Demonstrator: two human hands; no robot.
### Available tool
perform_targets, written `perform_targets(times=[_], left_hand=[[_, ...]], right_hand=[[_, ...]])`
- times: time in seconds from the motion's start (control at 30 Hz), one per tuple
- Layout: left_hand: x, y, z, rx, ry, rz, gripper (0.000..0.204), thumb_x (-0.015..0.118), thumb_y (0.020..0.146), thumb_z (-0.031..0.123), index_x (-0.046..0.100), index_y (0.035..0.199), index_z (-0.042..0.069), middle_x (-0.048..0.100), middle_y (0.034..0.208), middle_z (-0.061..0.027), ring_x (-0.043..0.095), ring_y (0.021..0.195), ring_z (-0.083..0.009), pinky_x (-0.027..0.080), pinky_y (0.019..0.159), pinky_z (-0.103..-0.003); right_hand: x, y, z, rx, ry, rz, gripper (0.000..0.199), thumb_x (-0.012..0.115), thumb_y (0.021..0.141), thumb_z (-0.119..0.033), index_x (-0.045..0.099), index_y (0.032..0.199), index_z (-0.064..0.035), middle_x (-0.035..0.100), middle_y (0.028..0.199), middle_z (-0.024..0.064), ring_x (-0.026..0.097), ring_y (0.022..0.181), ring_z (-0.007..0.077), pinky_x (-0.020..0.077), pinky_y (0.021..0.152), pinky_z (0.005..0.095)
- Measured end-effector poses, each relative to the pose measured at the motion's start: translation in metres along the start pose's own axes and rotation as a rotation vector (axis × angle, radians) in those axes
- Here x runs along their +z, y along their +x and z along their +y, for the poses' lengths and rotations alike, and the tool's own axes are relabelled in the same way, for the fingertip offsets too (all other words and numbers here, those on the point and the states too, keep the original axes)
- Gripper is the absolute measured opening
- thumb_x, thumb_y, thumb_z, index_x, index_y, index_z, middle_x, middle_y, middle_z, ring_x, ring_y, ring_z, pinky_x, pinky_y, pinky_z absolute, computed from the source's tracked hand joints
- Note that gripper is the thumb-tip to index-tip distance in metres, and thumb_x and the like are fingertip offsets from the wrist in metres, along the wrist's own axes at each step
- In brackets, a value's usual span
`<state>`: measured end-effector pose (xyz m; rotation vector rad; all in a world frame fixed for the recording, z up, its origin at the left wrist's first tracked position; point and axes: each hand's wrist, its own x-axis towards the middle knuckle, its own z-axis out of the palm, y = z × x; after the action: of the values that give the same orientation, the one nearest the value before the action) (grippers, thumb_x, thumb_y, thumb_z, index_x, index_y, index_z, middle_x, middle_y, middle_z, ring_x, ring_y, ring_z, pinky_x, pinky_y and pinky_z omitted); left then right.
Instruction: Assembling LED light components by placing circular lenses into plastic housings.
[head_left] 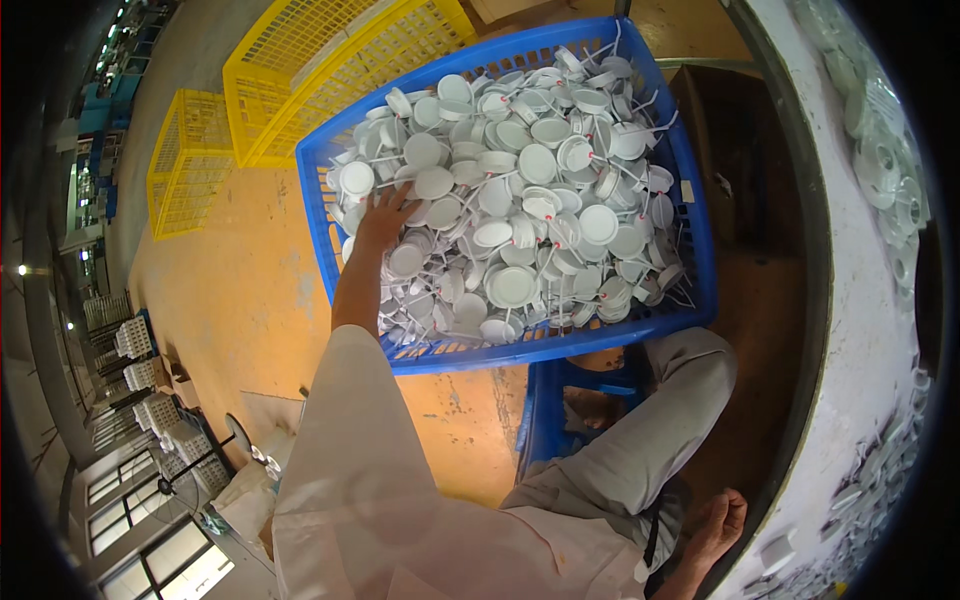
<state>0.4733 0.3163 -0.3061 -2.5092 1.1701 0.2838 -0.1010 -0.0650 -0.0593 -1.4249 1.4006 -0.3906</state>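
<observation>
A blue plastic basket [440,358] is heaped with round white plastic discs [513,287] that have thin white stems or wires, some with small red spots. My left hand [388,214] reaches over the basket's left side and rests on the heap, fingers spread among the discs and not closed on any. Down at the lower right, my right hand [716,527] is held beside my knee, near the table edge. Its fingers are curled closed, and whatever they may hold is hidden.
Yellow plastic crates [190,165] stand on the floor at the far left. A blue stool [545,400] is under the basket's near edge. Along the right runs a white table [850,330] carrying clear plastic bags [880,150] and many small grey-white parts [880,500].
</observation>
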Motion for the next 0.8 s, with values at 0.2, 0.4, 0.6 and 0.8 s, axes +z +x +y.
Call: perform_targets(times=[0.2,0.4,0.6,0.8], left_hand=[[-0.010,0.001,-0.018,-0.142,-0.077,-0.291,0.051,0.069,0.070,0.019,0.056,0.120,0.015,0.030,0.146,-0.0063,0.036,0.130,-0.0304,0.032,0.105,-0.053],[0.008,0.002,0.011,-0.324,-0.331,-0.125,0.049,0.069,0.067,0.021,0.059,0.111,0.004,0.034,0.142,-0.0201,0.037,0.129,-0.0313,0.032,0.103,-0.053],[-0.074,-0.020,0.192,-0.079,-0.439,0.185,0.088,0.078,0.061,0.033,0.038,0.135,0.008,0.019,0.148,-0.0211,0.024,0.134,-0.0414,0.034,0.098,-0.056],[-0.081,0.039,0.259,-0.128,-0.542,0.021,0.120,0.085,0.051,0.044,0.017,0.146,0.017,0.004,0.152,-0.0185,0.016,0.134,-0.0485,0.031,0.098,-0.065]], right_hand=[[0.012,0.000,-0.008,-0.026,-0.032,-0.057,0.015,0.060,0.090,-0.019,0.057,0.094,-0.0047,0.048,0.067,-0.0044,0.042,0.061,0.0035,0.0331,0.054,0.0176],[0.006,-0.007,-0.003,-0.004,0.099,-0.023,0.017,0.062,0.088,-0.017,0.058,0.096,-0.0032,0.051,0.074,-0.0031,0.044,0.063,0.0038,0.0349,0.057,0.0175],[-0.007,-0.022,-0.002,-0.017,0.054,0.049,0.017,0.066,0.086,-0.017,0.059,0.094,-0.0027,0.054,0.075,-0.0029,0.048,0.065,0.0045,0.0390,0.061,0.0188],[-0.035,-0.044,0.007,-0.001,0.114,0.149,0.017,0.065,0.087,-0.018,0.058,0.091,-0.0023,0.054,0.072,-0.0013,0.050,0.064,0.0057,0.0399,0.060,0.0190]])
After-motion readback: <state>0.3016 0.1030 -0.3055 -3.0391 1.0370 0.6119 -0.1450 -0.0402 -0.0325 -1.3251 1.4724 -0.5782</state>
